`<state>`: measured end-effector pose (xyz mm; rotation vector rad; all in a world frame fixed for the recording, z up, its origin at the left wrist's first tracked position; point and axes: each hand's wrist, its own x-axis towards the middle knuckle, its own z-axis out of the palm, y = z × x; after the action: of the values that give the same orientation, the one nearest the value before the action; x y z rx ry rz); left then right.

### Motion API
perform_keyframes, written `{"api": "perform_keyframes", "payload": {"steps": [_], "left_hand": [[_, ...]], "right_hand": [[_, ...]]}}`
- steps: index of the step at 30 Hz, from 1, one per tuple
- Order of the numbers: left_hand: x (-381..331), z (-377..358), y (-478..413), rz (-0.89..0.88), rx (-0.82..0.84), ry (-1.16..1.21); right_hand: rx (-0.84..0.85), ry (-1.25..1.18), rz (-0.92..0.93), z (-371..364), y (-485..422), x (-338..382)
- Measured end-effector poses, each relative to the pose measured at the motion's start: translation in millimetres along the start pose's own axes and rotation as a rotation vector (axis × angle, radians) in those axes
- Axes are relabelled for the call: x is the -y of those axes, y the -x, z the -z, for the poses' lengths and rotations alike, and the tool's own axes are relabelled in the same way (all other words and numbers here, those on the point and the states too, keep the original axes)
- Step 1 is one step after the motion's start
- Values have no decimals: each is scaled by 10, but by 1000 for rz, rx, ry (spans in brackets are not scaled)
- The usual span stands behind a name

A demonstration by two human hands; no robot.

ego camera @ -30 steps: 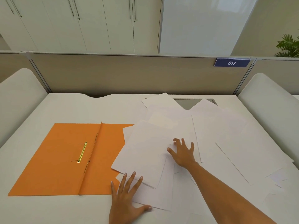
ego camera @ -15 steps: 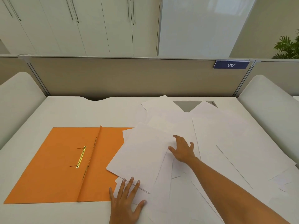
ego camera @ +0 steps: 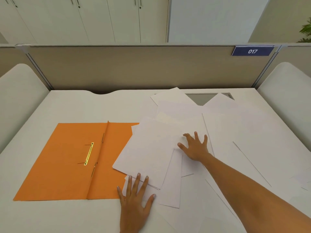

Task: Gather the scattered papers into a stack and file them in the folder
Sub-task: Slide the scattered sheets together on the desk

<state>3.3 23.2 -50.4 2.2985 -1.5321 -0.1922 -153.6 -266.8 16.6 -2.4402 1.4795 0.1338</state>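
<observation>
Several white papers (ego camera: 227, 132) lie scattered and overlapping over the right half of the desk. An open orange folder (ego camera: 64, 165) with a gold metal fastener (ego camera: 88, 153) lies flat on the left; the nearest sheet (ego camera: 151, 152) overlaps its right edge. My left hand (ego camera: 134, 202) rests flat with fingers spread on the near corner of the papers beside the folder. My right hand (ego camera: 195, 147) lies flat, fingers apart, on the overlapping sheets in the middle of the pile. Neither hand grips a sheet.
The white desk (ego camera: 67, 105) is bounded by a beige partition (ego camera: 134, 68) at the back with a blue "017" label (ego camera: 252, 51). Rounded white side panels (ego camera: 18, 98) stand at left and right. A grey cable hatch (ego camera: 202, 98) is partly covered by papers.
The top sheet has slid left and a little nearer, further over the folder's edge. My right hand has stayed pressed on the pile; my left hand has shifted slightly along the papers' near corner.
</observation>
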Motion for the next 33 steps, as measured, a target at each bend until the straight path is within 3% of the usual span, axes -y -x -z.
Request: {"api": "perform_keyframes", "payload": {"steps": [11, 17, 22, 28, 33], "left_hand": [[-20, 49, 30, 58, 41, -32], [-46, 56, 20, 232, -1, -20], [-59, 85, 26, 172, -15, -15], [-126, 228, 132, -47, -185, 121], [156, 267, 106, 254, -87, 31]], "right_hand": [[9, -182, 236, -285, 843, 147], [-107, -317, 10, -541, 1322, 352], [-24, -189, -9, -634, 1469, 467], [-17, -226, -67, -543, 1387, 487], [-54, -150, -23, -560, 1520, 460]]}}
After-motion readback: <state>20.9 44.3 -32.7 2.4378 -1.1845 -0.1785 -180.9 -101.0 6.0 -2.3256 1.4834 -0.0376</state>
